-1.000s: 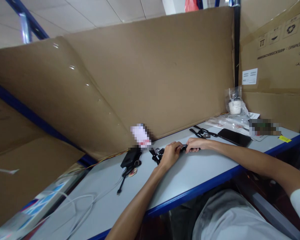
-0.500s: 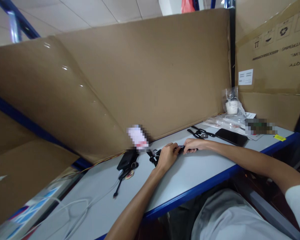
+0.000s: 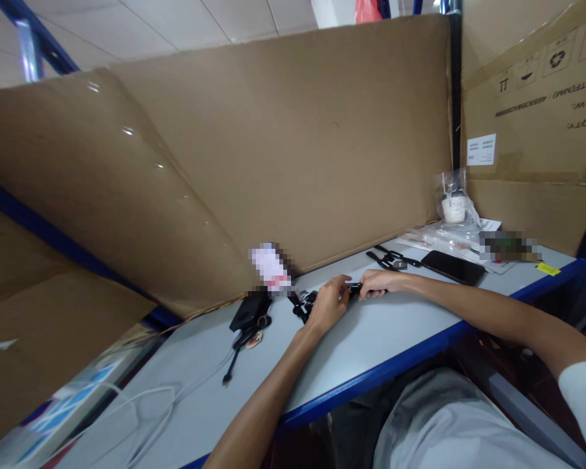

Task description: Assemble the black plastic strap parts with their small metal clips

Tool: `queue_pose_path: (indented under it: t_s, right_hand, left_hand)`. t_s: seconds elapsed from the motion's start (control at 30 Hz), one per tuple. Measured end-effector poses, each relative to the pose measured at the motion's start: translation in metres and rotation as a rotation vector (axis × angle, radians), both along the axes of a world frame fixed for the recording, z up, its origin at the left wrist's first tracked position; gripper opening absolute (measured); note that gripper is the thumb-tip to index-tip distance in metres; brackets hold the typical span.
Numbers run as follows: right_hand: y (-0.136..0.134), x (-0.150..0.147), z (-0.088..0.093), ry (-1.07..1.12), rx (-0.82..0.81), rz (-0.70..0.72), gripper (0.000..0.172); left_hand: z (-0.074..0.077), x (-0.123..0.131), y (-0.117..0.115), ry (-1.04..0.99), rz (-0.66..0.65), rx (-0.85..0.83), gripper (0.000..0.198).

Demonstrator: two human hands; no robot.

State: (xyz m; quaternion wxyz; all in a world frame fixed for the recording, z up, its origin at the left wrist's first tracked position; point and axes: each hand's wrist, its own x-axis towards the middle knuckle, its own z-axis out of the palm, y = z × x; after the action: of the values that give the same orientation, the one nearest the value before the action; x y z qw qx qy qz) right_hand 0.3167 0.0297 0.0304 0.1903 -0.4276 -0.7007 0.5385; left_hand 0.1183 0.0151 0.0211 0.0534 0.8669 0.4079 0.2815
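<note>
Both hands meet at a slim black part (image 3: 354, 287) over the worktop (image 3: 371, 352), left of the black phone (image 3: 453, 268).
The right hand (image 3: 379, 283), nearer the phone, has its fingers curled around the part's near end; the left hand (image 3: 328, 303), farther left of the phone, has bent fingers at the other end, though whether they pinch it or merely touch it I cannot tell. A steady right grip would probably suit this fine handling, leaving the left fingertips free for small adjustments. Keeping the left wrist clear of the loose black pieces (image 3: 300, 310), farthest left of the phone, should avoid nudging them.
</note>
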Motion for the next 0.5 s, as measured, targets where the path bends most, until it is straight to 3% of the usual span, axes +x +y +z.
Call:
queue_pose_path:
  t_s: [0.27, 0.5]
  right_hand:
    - [0.0005, -0.0004, -0.0009, -0.007, -0.002, -0.017, 0.022]
    - [0.0028, -0.0013, -0.0018, -0.004, -0.032, -0.027, 0.024]
  left_hand:
    - [0.0046, 0.0002, -0.0019, 0.005, -0.003, -0.004, 0.030]
    - [0.0059, 0.0004, -0.0044, -0.036, 0.005, -0.051, 0.015]
